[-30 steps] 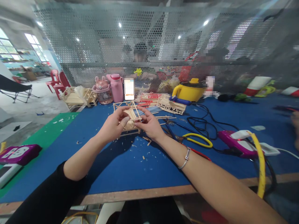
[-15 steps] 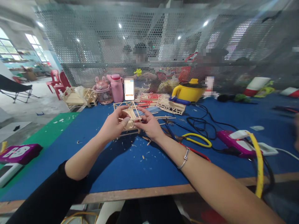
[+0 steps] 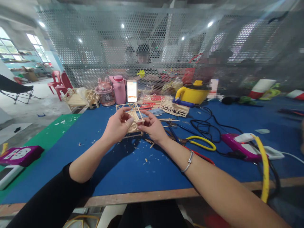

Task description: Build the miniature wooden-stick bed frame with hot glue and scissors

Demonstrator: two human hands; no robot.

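1. The left hand (image 3: 117, 126) is closed around the left side of a small wooden stick frame (image 3: 133, 117), with the thumb over its upper rail and the fingers curled beneath.
2. The right hand (image 3: 152, 126) pinches the frame's right side with thumb and forefinger; its other fingers are loosely spread. A silver bracelet (image 3: 188, 161) sits on that wrist.
3. The wooden stick frame is held between both hands just above the blue table (image 3: 123, 164), toward the middle of it and slightly far from the near edge. Whether its lower rail touches the table cannot be told.
4. Wood chips and short stick offcuts (image 3: 147, 148) lie scattered on the table below and near the hands.
5. Just right of the right hand lie yellow-handled pliers (image 3: 201, 143), with black cables (image 3: 209, 126) curling beyond them.
6. Farther right sits a purple power strip (image 3: 239, 147), with a yellow cord (image 3: 264, 167) arching over it.
7. At the far side stand a pink bottle (image 3: 119, 88), a pink bear-shaped cup (image 3: 104, 93), an upright phone (image 3: 132, 90), a yellow pot (image 3: 193, 92) and another stick model (image 3: 174, 108).
8. At the far left is a further stick structure (image 3: 79, 98); at the near left, another purple power strip (image 3: 20, 155).
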